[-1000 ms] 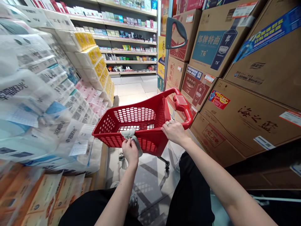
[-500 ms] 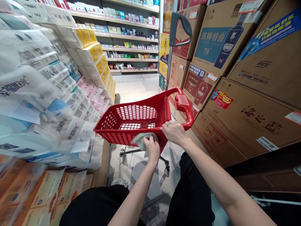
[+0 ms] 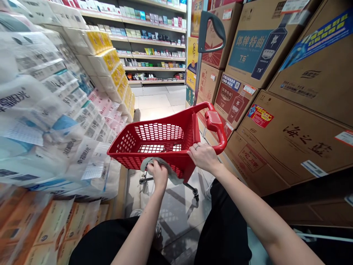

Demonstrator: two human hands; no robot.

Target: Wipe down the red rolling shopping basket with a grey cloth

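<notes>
A red plastic shopping basket point(image 3: 165, 140) on wheels stands in the aisle in front of me, tipped toward me. My left hand point(image 3: 157, 173) is closed on a grey cloth point(image 3: 172, 173) and presses it against the basket's near outer wall, just below the rim. My right hand point(image 3: 204, 156) grips the near right corner of the rim, beside the red handle point(image 3: 217, 129). A ring shows on one finger of that hand. The basket looks empty inside.
Stacked packs of tissue paper point(image 3: 49, 110) line the left side. Large cardboard cartons point(image 3: 289, 103) are stacked on the right. A grey pull handle point(image 3: 211, 33) rises behind the basket. Product shelves point(image 3: 154, 44) stand at the far end of the tiled floor point(image 3: 160, 101).
My left hand slid the cloth along the basket's near wall, from left of centre to the right, then back toward the left. My right hand kept its hold.
</notes>
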